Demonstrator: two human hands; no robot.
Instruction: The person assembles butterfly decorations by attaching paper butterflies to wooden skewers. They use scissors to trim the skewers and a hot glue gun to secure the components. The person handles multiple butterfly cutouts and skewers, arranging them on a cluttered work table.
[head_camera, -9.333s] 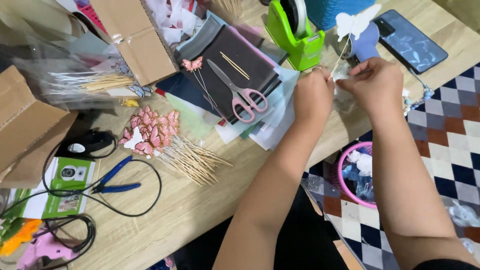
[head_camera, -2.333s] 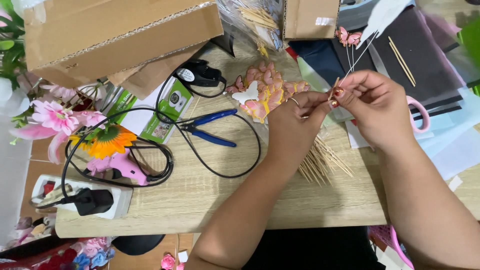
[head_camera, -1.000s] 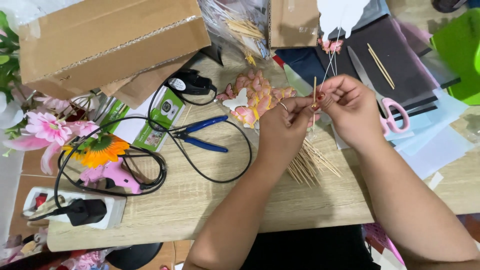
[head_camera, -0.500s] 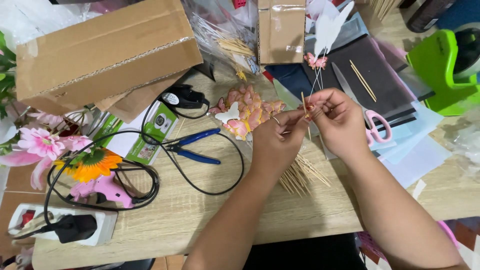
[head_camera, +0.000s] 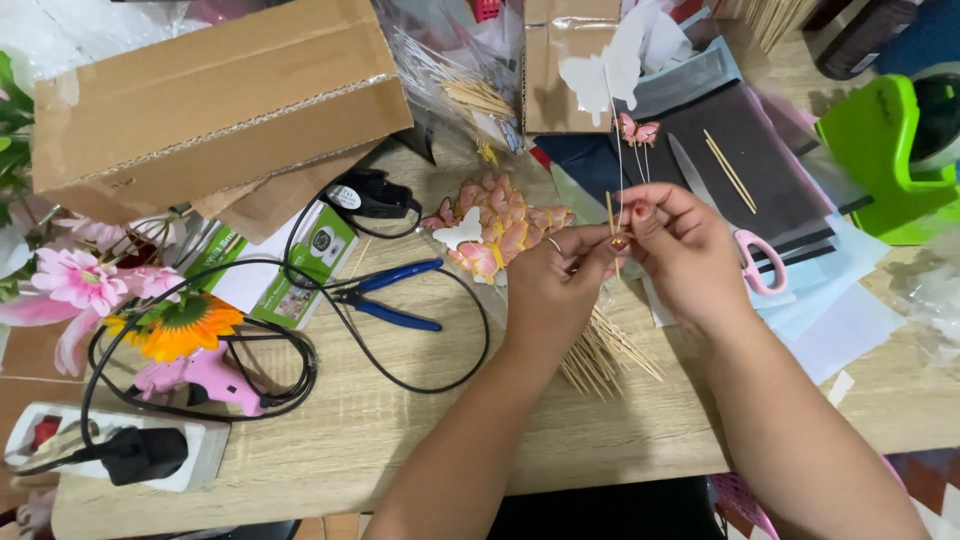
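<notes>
Where fingers meet: skewer (head_camera: 609, 215) (tip hidden)

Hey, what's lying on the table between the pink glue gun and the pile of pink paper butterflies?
In the head view, the blue-handled pliers and loops of black cord lie between the pink glue gun and the paper butterflies.

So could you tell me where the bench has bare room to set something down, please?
Bare wood lies along the near edge, between the black cable loop and the left forearm. Near the right forearm, wood beside the pale paper sheets is free. The back is crowded with cardboard boxes.
</notes>
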